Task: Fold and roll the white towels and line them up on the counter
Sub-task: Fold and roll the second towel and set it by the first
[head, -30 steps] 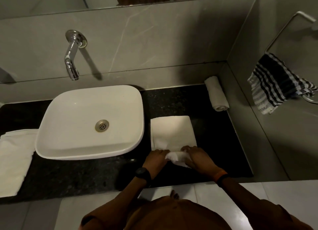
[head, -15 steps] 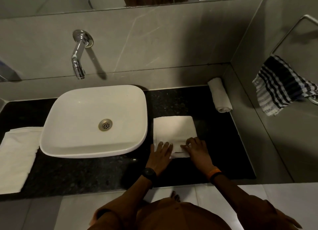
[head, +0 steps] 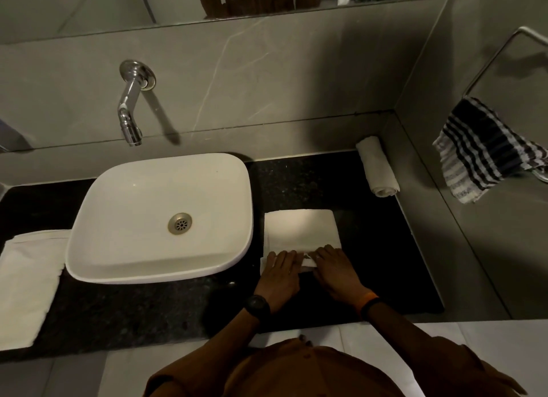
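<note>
- White towels sit in three places on your black counter point(head: 148, 316); going left to right, the first is a flat folded towel point(head: 28, 281) at the far left, lying beside the basin with one corner tucked just under its rim.
- Next comes the white basin point(head: 160, 215), with a chrome tap point(head: 132, 105) on the wall above it.
- Right of the basin lies the towel you are working on point(head: 301, 230), a folded rectangle flat on the counter, its near edge turned up into the start of a roll under your palms.
- Your left hand point(head: 280, 273) lies flat on that near edge, fingers straight and close together, pressing down; a black watch point(head: 257, 306) is on the wrist.
- Your right hand point(head: 333, 270) lies just beside it, fingers lightly spread and pressed on the same rolled edge; an orange and black band point(head: 369, 303) circles the wrist.
- A finished rolled towel point(head: 376, 166) rests in the back right corner, against the side wall, well apart from your hands.
- Farthest right, a dark striped cloth point(head: 486, 153) hangs from a wall rail point(head: 504, 46).
</note>
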